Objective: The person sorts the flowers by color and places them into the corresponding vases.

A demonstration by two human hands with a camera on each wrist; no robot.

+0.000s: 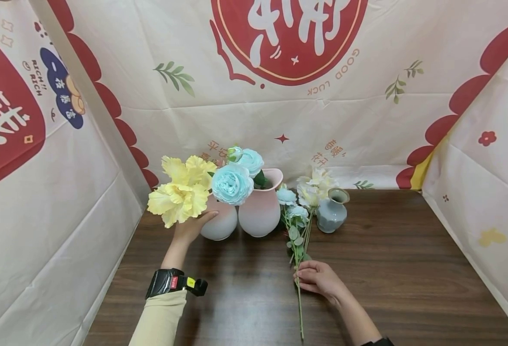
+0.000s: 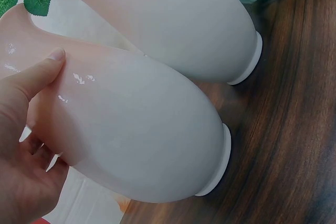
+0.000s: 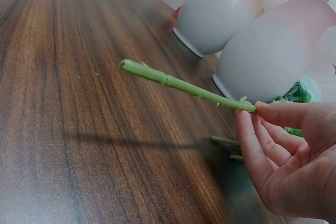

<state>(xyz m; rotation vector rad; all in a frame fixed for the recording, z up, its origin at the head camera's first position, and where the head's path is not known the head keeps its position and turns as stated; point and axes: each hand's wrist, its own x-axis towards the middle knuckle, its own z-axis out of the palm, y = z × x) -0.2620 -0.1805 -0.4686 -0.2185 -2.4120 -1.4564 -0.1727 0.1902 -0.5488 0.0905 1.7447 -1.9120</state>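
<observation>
Left hand (image 1: 190, 229) cups the white vase (image 1: 220, 223) left of the pink vase (image 1: 260, 211), steadying it; right hand (image 1: 318, 278) pinches a green stem (image 3: 184, 85), lifted clear of the table (image 1: 388, 269).

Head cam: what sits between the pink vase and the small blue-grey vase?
Flower stems with pale blue and cream blooms lie on the table between the pink vase and blue-grey vase; right hand pinches one.

Head overview — close wrist views

Tabletop (image 1: 388, 269) of dark, smooth-grained wood; pink vases (image 2: 136, 129) glossy, glazed ceramic; stem (image 3: 184, 85) matt green plastic; backdrop (image 1: 236, 110) creased printed cloth.
</observation>
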